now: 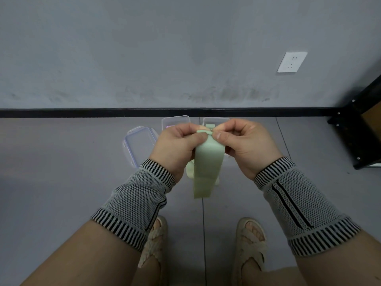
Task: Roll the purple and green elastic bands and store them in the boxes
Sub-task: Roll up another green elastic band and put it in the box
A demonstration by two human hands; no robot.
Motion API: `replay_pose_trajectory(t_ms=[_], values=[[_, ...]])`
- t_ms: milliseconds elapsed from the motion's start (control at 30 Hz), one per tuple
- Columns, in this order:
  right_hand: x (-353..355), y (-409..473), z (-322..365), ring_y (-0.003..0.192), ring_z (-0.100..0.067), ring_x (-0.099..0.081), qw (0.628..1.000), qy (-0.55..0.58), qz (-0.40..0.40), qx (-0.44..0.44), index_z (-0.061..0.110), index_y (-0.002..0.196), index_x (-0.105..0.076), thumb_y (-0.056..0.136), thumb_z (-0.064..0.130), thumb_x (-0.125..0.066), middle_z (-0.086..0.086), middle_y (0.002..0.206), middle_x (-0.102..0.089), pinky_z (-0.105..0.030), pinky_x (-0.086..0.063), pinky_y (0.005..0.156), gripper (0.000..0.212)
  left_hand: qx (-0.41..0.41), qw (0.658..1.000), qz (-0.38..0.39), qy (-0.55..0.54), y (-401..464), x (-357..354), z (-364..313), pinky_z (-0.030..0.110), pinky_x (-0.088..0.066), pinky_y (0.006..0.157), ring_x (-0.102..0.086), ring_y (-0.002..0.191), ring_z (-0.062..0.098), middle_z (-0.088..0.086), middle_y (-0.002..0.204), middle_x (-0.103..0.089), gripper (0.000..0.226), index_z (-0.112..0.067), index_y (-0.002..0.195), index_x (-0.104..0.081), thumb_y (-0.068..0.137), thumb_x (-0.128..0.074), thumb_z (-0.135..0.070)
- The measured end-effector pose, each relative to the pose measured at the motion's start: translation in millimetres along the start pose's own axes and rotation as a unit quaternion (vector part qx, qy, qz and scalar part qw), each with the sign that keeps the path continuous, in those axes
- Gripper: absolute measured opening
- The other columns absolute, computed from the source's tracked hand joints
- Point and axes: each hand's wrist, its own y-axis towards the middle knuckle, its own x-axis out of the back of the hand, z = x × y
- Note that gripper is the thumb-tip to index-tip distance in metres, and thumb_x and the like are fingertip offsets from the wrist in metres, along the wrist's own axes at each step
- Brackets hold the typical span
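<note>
A pale green elastic band [208, 164] hangs flat between my hands, its top end curled into a small roll. My left hand [177, 145] and my right hand [243, 143] both pinch that rolled end with thumbs and fingers. More green band bunches behind the hanging strip. On the floor beyond my hands stand two clear plastic boxes: the left box [175, 120] shows a bit of purple band [169, 126] inside, the right box [214, 120] is mostly hidden by my fingers.
A clear lid [140, 143] with purple clips lies on the grey floor left of the boxes. A black baseboard runs along the wall. A black metal shelf frame [358, 133] stands at right. My sandalled feet [251, 242] are below.
</note>
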Motion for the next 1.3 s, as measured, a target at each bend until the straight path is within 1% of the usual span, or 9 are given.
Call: replay_pose_trajectory(t_ms=[200,333,400,567,800,933,1067,1233,1300], values=[[-2.0,-0.4,4.2,0.075,-0.028,-0.058,0.999,0.037,0.004,-0.035,0.007,0.071,-0.060,0.079,-0.013,-0.061,-0.016,0.077,-0.061,-0.042,-0.050,0.075,0.022,0.011,1.000,0.007,-0.024,0.6,0.7,-0.2,0.031,-0.049,0.066,-0.058,0.070,0.022,0.009,0.073,-0.066,0.021,-0.007,0.081,-0.066,0.085,-0.052,0.008],[-4.1,1.1,0.5,0.078,-0.029,-0.056,0.999,-0.005,-0.030,-0.019,0.018,0.063,-0.065,0.070,-0.002,-0.071,-0.021,0.083,-0.059,-0.048,-0.049,0.079,0.022,0.024,0.999,-0.003,-0.042,-0.3,-2.2,-1.3,0.035,-0.047,0.070,-0.053,0.077,0.028,0.016,0.079,-0.062,0.021,-0.006,0.080,-0.065,0.083,-0.052,0.010],[-4.5,1.1,-1.0,0.075,-0.028,-0.056,0.999,-0.030,-0.044,0.000,0.020,0.059,-0.066,0.066,0.005,-0.073,-0.021,0.082,-0.060,-0.049,-0.051,0.076,0.018,0.023,0.999,-0.010,-0.038,-0.3,-3.7,-1.0,0.034,-0.048,0.069,-0.054,0.075,0.027,0.016,0.080,-0.062,0.018,-0.005,0.080,-0.065,0.083,-0.054,0.009],[-5.1,-0.1,-1.6,0.073,-0.027,-0.057,0.997,-0.044,-0.059,0.039,0.015,0.066,-0.063,0.074,-0.004,-0.071,-0.016,0.075,-0.060,-0.052,-0.053,0.077,0.023,0.009,0.999,0.006,-0.039,-0.1,-4.1,-1.1,0.024,-0.054,0.060,-0.064,0.062,0.016,0.009,0.071,-0.067,0.004,-0.002,0.085,-0.063,0.083,-0.062,0.001],[-1.9,-1.2,-1.2,0.076,-0.023,-0.062,0.998,0.059,0.029,-0.014,0.010,0.083,-0.064,0.082,-0.003,-0.062,-0.007,0.078,-0.066,-0.043,-0.050,0.077,0.013,-0.032,0.999,-0.001,-0.019,0.1,1.5,-4.6,0.021,-0.049,0.052,-0.061,0.055,0.012,0.001,0.059,-0.065,0.015,-0.007,0.077,-0.063,0.083,-0.060,0.007],[-0.2,-3.1,0.4,0.074,-0.024,-0.067,0.997,-0.065,-0.004,0.033,0.017,0.080,-0.069,0.084,0.020,-0.068,-0.010,0.077,-0.070,-0.046,-0.057,0.076,0.006,-0.044,0.999,-0.007,0.001,-0.1,2.8,-2.9,0.024,-0.053,0.062,-0.062,0.063,0.016,0.004,0.065,-0.066,0.017,-0.009,0.076,-0.064,0.082,-0.061,0.007],[0.9,-3.2,1.9,0.060,-0.015,-0.065,0.990,-0.123,-0.028,0.060,0.019,0.072,-0.068,0.085,0.016,-0.068,0.000,0.063,-0.069,-0.031,-0.054,0.059,0.013,-0.043,0.999,0.001,-0.009,-1.4,2.7,-3.9,0.021,-0.054,0.060,-0.065,0.061,0.012,0.001,0.064,-0.069,0.016,-0.007,0.080,-0.064,0.082,-0.060,0.009],[1.8,-3.2,2.7,0.073,-0.042,-0.066,0.990,-0.112,-0.037,0.073,0.015,0.074,-0.068,0.083,0.007,-0.068,-0.019,0.076,-0.070,-0.051,-0.057,0.068,0.012,-0.026,0.999,0.005,-0.028,-0.5,1.8,-5.4,0.020,-0.053,0.060,-0.067,0.064,0.013,0.003,0.069,-0.070,0.017,-0.007,0.082,-0.065,0.081,-0.061,0.009],[2.1,-3.3,2.3,0.076,-0.043,-0.065,0.990,-0.114,-0.035,0.075,0.016,0.074,-0.068,0.083,0.007,-0.068,-0.021,0.077,-0.069,-0.055,-0.056,0.069,0.013,-0.016,0.999,0.004,-0.035,-0.1,1.7,-5.3,0.021,-0.053,0.061,-0.067,0.065,0.013,0.004,0.071,-0.070,0.017,-0.007,0.082,-0.065,0.080,-0.061,0.010]])
